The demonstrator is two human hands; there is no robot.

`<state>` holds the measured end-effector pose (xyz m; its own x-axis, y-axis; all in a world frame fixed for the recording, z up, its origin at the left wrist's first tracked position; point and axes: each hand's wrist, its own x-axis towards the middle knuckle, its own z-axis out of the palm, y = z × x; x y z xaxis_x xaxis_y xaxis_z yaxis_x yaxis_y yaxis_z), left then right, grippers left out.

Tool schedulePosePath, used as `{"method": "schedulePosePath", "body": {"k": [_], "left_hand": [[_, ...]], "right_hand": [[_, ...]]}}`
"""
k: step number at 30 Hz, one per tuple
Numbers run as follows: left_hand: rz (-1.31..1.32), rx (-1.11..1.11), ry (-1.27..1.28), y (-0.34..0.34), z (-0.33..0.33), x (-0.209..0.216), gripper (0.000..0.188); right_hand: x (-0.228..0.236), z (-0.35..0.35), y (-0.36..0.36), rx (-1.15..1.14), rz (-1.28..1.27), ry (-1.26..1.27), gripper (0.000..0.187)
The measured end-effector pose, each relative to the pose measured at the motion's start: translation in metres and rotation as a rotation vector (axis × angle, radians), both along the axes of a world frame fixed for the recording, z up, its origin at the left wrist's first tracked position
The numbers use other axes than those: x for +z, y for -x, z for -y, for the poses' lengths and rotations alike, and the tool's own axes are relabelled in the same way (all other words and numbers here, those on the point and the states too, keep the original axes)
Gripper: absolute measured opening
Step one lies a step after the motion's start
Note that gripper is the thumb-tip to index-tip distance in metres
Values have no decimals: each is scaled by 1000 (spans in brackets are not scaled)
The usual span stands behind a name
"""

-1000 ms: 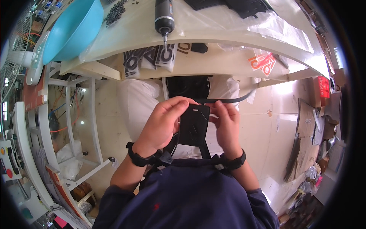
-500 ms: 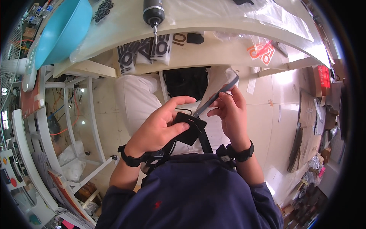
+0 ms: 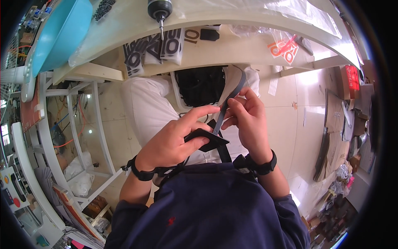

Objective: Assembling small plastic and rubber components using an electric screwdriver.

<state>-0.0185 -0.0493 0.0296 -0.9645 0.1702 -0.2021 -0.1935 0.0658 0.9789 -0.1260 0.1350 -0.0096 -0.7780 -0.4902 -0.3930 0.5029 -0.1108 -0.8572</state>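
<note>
Over my lap, my left hand (image 3: 176, 139) grips a flat black square piece (image 3: 211, 140), its thumb on the upper face. A long grey strap (image 3: 235, 90) runs up from the edge of that piece and curves over at its far end. Fingers and thumb of my right hand (image 3: 248, 118) pinch the strap partway along. Where strap and black piece meet, the join lies between both hands and is partly hidden by my left fingers. Below my hands, between my legs, a white bin (image 3: 176, 89) holds black items (image 3: 201, 85).
A screwdriver-like power tool (image 3: 160, 10) lies on the worktable with its bit toward me. On the shelf under it are printed bags (image 3: 172, 47) and a black piece (image 3: 209, 35). A blue basin (image 3: 62, 35) stands left, above a white metal frame (image 3: 101, 124). Cardboard (image 3: 333, 137) leans at right.
The black piece has tilted to a flatter, more edge-on angle. The strap stands steeper, and my right hand has shifted slightly left along with it.
</note>
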Motion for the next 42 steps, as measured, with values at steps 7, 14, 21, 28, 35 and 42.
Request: {"method": "schedulePosePath", "body": {"k": [7, 14, 21, 28, 35, 42], "left_hand": [[-5, -25, -29, 0, 1, -4, 65], [23, -31, 5, 0, 2, -7, 67], [87, -4, -29, 0, 3, -9, 65], [24, 65, 17, -1, 0, -10, 30], [51, 211, -93, -9, 7, -19, 20], [120, 379, -225, -7, 1, -13, 26]], "right_hand": [[-3, 5, -3, 13, -52, -75, 13], [-1, 5, -1, 59, -32, -105, 14], [7, 7, -7, 138, -8, -109, 13], [8, 5, -4, 163, -16, -26, 12], [10, 7, -15, 162, -173, 26, 16], [9, 11, -20, 212, -372, 58, 31]]}}
